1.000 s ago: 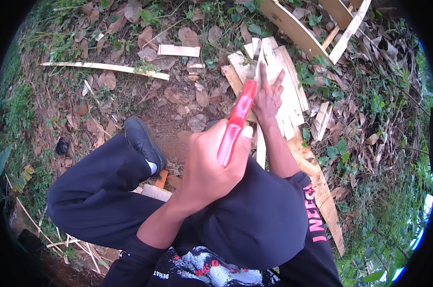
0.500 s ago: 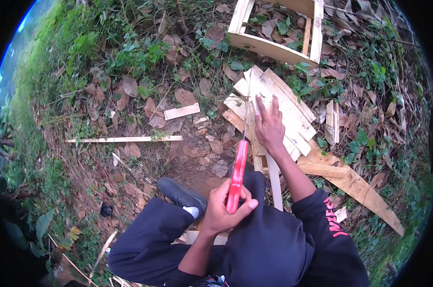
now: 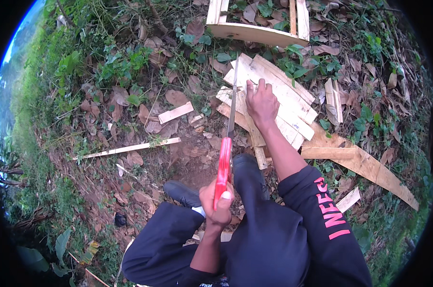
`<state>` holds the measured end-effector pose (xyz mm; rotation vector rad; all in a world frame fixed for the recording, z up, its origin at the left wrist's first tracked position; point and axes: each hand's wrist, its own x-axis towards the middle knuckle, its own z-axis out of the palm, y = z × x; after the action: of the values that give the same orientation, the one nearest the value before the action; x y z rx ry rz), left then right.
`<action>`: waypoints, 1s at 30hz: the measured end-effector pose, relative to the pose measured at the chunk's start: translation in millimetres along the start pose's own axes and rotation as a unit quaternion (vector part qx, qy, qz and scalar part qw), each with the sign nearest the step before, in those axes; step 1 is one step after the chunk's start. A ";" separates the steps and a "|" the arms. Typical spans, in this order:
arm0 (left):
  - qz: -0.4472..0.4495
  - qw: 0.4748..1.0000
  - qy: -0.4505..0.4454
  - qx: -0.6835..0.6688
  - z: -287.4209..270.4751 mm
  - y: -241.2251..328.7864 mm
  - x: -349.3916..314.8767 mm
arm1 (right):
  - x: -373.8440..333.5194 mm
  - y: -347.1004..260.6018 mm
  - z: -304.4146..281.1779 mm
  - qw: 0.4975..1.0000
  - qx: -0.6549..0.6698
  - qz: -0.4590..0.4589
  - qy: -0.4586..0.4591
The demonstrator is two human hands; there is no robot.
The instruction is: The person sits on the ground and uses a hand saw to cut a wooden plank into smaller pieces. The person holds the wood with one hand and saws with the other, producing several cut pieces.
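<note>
My left hand (image 3: 216,201) is closed round the red handle of a handsaw (image 3: 224,167). The saw's thin metal blade points away from me along the left edge of a stack of pale wooden boards (image 3: 286,103). On top of those boards sits my right hand (image 3: 263,103), its fingers curled in. A small dark thing shows by its fingertips, too small to name. Whatever lies under the palm is hidden. Several boards overlap at a slant, and a narrow strip of wood (image 3: 260,155) sticks out toward my foot.
A wooden frame (image 3: 257,34) stands at the far side. A long curved plank (image 3: 376,174) lies to the right, near short offcuts (image 3: 333,103). Leftward are a short board (image 3: 175,112) and a long thin stick (image 3: 130,149). My shoes (image 3: 247,172) rest among dry leaves and weeds.
My right hand's fingers went from spread flat to curled. The saw and my left hand shifted slightly left in view. A pale strip beside my right forearm no longer shows.
</note>
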<state>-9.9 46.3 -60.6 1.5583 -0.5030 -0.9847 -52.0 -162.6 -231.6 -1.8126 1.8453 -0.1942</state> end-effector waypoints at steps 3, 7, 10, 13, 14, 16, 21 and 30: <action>0.012 0.996 -0.030 0.086 1.2 -1.8 -1.7 | 1.9 1.6 -0.3 1.000 -0.003 0.008 0.003; -0.023 0.995 -0.040 0.090 -4.6 10.8 -13.7 | -0.2 1.6 0.7 1.000 -0.008 0.002 0.008; -0.001 0.995 -0.035 0.091 -8.2 3.0 -3.8 | 0.7 -0.6 3.0 1.000 -0.008 -0.004 -0.001; -0.002 0.993 -0.029 0.116 3.5 -9.8 39.5 | -1.0 -0.8 1.9 1.000 -0.012 -0.009 -0.003; -0.009 0.993 -0.037 0.108 7.7 -13.1 45.4 | 0.5 0.4 0.8 1.000 -0.014 -0.006 -0.003; 0.041 0.993 -0.048 0.102 3.3 -9.0 24.7 | 4.1 3.6 1.2 1.000 -0.018 0.003 -0.005; 0.008 0.994 -0.032 0.107 8.3 -3.2 40.0 | 5.9 4.9 0.3 1.000 -0.025 -0.013 -0.004; -0.026 0.995 -0.049 0.080 11.7 1.9 44.9 | 7.6 5.5 3.3 0.999 -0.026 -0.017 -0.009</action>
<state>5.9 4.3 -72.5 1.6772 -0.6258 -1.0874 -54.9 -168.5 -239.0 -1.8763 1.8238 -0.1445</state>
